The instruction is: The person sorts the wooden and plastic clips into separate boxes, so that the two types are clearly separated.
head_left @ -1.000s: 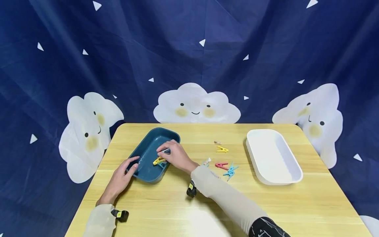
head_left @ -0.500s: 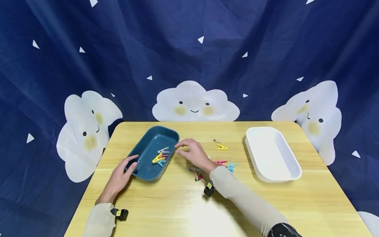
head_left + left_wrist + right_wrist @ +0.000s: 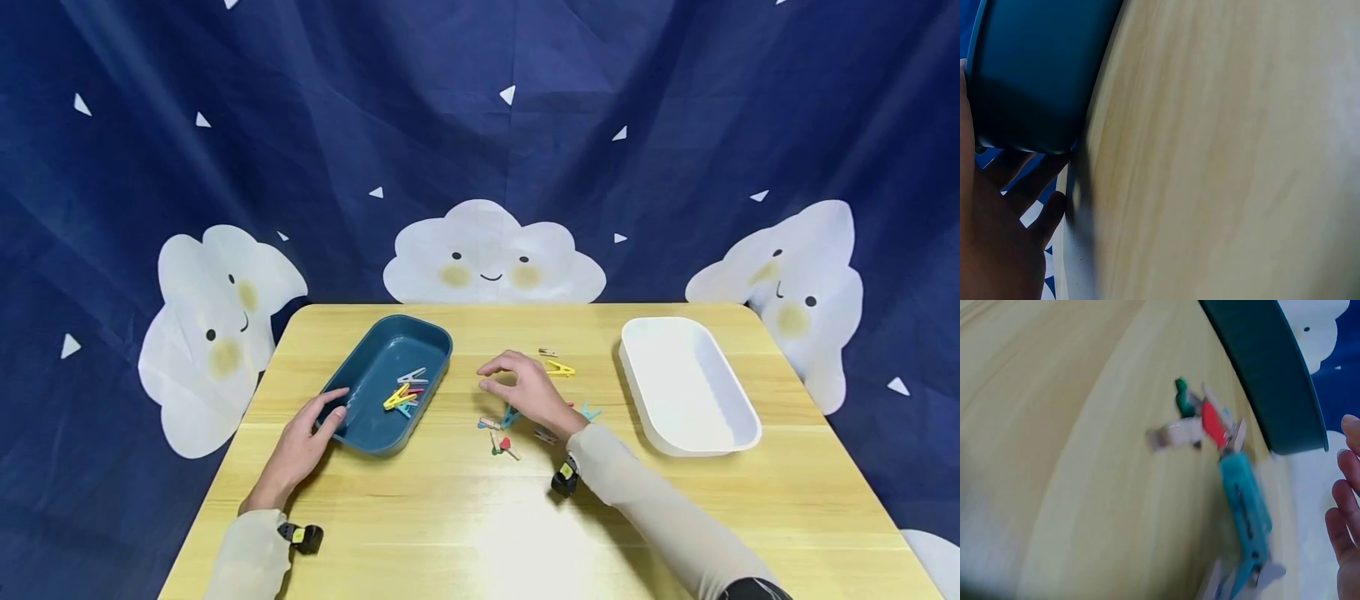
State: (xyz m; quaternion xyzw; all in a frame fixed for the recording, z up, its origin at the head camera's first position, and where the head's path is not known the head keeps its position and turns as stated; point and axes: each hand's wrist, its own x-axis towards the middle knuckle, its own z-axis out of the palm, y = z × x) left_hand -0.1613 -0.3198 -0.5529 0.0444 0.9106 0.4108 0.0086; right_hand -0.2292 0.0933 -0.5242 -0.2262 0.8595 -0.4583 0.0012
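Observation:
My left hand (image 3: 292, 458) holds the near left end of a dark blue plastic bin (image 3: 372, 367), its thumb and fingers at the rim. Inside the bin lie a grey clothespin (image 3: 412, 377), a yellow clothespin (image 3: 399, 397), and red and blue ones partly under it. My right hand (image 3: 527, 392), with nothing in it, hovers over the table right of the bin, fingers loosely bent. Below it are a turquoise clothespin (image 3: 1244, 506) and small wooden clothespins, one with a red heart (image 3: 506, 443). Hand and forearm partly cover other clothespins.
A yellow clothespin (image 3: 561, 368) and a small wooden one (image 3: 548, 352) lie beyond the right hand. A blue clothespin (image 3: 590, 412) shows past the right wrist. On the right stands a white bin (image 3: 690, 392). A dark blue cloud-print curtain (image 3: 480, 125) hangs behind the table.
My right hand has let go of the grey clothespin in the blue bin, then moved right, out over the loose clothespins. The left hand has stayed on the bin.

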